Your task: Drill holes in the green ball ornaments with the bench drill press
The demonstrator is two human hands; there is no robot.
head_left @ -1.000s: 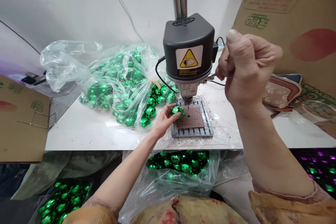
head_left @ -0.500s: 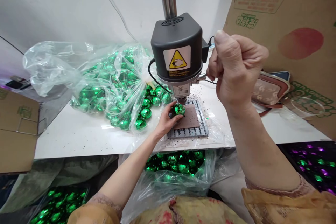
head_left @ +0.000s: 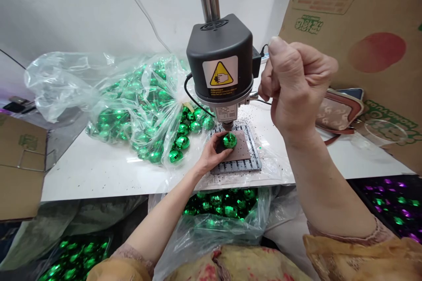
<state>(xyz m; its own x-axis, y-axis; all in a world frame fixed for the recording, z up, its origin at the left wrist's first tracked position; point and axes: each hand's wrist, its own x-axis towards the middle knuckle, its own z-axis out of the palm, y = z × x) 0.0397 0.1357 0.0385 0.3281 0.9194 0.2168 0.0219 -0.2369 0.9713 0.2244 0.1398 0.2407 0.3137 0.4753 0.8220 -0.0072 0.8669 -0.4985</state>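
Note:
My left hand (head_left: 212, 153) is shut on a faceted green mirror ball (head_left: 229, 141), pressing it on a brown pad (head_left: 243, 148). The pad lies on a slotted grey drill-press base (head_left: 235, 166). The bit under the black bench drill head (head_left: 220, 59) comes down to the top of the ball. Raised in a fist to the right, my right hand (head_left: 296, 85) closes on the metal feed lever (head_left: 253, 95) of the drill. Its grip hides the lever's end.
A clear plastic bag of green balls (head_left: 141, 109) sits left of the drill on the white table (head_left: 92, 175). Below the table edge are another bag of them (head_left: 214, 224) and a tray of green balls (head_left: 74, 257). Cardboard sheets (head_left: 349, 22) and a patterned purse (head_left: 338, 112) stand to the right.
My left hand has shifted the green ball to the right, from beside the bit to directly beneath it. The view has drifted slightly, and my right fist stays on the lever.

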